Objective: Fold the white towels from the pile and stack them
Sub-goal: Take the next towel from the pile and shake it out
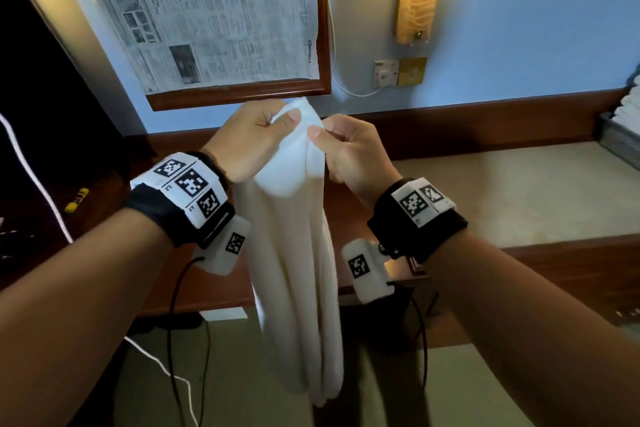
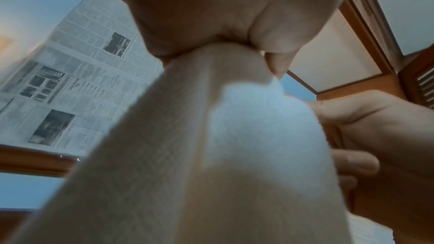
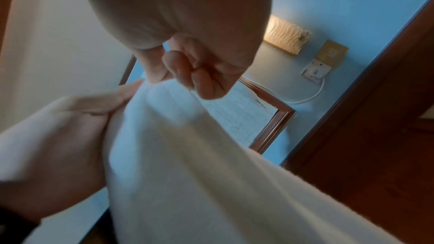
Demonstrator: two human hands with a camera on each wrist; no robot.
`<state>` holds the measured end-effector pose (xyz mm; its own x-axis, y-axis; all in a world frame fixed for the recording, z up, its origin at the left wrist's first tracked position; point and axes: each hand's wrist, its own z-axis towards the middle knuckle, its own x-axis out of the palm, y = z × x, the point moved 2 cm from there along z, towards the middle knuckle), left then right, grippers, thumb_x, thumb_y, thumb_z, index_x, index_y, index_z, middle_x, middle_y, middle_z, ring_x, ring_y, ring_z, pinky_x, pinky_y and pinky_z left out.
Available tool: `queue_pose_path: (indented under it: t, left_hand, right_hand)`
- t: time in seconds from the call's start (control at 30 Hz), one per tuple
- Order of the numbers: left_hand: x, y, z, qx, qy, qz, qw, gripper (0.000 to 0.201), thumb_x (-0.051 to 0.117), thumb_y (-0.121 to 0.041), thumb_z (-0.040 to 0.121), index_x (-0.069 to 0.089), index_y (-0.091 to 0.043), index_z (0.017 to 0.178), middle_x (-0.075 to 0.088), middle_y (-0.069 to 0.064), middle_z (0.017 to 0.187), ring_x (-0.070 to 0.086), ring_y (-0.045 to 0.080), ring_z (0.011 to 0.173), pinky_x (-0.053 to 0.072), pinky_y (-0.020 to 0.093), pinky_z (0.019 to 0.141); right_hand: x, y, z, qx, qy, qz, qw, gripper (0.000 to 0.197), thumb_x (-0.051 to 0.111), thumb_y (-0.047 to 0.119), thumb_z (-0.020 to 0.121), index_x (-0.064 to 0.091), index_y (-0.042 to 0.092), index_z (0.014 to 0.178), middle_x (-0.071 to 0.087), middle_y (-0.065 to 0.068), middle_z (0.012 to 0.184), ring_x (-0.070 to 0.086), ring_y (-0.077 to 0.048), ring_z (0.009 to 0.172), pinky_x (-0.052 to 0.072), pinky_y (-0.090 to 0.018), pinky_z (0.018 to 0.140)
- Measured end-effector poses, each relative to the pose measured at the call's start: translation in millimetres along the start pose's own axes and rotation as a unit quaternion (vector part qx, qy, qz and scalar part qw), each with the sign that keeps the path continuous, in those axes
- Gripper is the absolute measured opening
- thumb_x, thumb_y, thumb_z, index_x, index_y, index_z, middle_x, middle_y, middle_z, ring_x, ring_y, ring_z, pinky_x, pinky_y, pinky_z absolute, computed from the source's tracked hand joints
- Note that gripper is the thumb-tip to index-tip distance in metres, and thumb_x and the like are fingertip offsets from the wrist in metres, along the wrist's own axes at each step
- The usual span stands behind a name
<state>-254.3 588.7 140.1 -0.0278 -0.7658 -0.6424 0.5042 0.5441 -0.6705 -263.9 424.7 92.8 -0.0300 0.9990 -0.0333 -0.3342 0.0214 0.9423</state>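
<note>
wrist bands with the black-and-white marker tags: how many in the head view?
2. One wrist band sits on the left arm behind the left hand, one wrist band behind the right hand. Both hands pinch the white towel.

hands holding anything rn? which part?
Both: left hand and right hand pinch the white towel at its top edge; the rest hangs down.

Bare forearms, black wrist straps (image 1: 420,218) with white coded marker tags, white wrist cameras (image 1: 367,270), black cables (image 1: 173,322)
</note>
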Motion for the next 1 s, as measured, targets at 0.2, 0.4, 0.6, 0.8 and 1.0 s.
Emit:
queue_pose_path:
  t: [0.2,0.4,0.6,0.8,1.0]
  left_hand:
    - [0,2,2,0.026,-0.046,0.033,0.998,0.043,0.048,-0.036,0.1,0.03,-0.024,0.064,0.031,-0.003,0.064,0.029,0.012,0.056,0.031,0.032,0.06]
    - [-5,13,-2,0.0,-0.053,0.052,0.997,0.045,0.05,-0.027,0.105,0.044,0.001,0.07,0.039,0.005,0.065,0.035,0.012,0.055,0.028,0.026,0.054]
    - [-23,28,-11,-0.028,-0.078,0.045,0.996,0.047,0.051,-0.039,0.101,0.041,-0.011,0.065,0.041,-0.009,0.051,0.034,0.004,0.046,0.028,0.027,0.05]
    - [-55,37,-9,-0.058,-0.155,0.007,0.986,0.053,0.053,-0.052,0.096,0.044,-0.007,0.07,0.05,-0.008,0.05,0.042,0.012,0.048,0.03,0.033,0.045]
    - [-42,41,-9,-0.074,-0.15,-0.008,0.986,0.044,0.054,-0.041,0.1,0.049,-0.01,0.07,0.048,-0.013,0.046,0.038,0.006,0.047,0.029,0.027,0.046]
  right_hand:
    - [-20,-47,-30,0.038,0.177,-0.119,0.976,0.04,0.067,0.033,0.089,0.066,-0.007,0.091,0.071,-0.018,0.085,0.061,-0.02,0.075,0.053,-0.044,0.072]
    - [-87,-160,-87,0.19,0.218,-0.275,0.917,0.041,0.06,0.048,0.085,0.071,0.009,0.09,0.071,-0.02,0.091,0.065,-0.024,0.077,0.054,-0.056,0.084]
    - [-146,-204,-124,0.301,0.188,-0.363,0.862,0.022,0.062,0.028,0.096,0.072,0.009,0.094,0.071,-0.009,0.084,0.065,-0.022,0.068,0.055,-0.033,0.064]
    - [-199,-230,-157,0.407,0.121,-0.455,0.783,0.015,0.058,0.025,0.097,0.071,0.025,0.09,0.071,-0.009,0.095,0.067,-0.028,0.087,0.054,-0.035,0.076]
    - [-228,-235,-176,0.476,0.04,-0.521,0.707,0.021,0.055,0.013,0.091,0.073,0.007,0.101,0.071,-0.018,0.105,0.067,-0.036,0.094,0.05,-0.035,0.074]
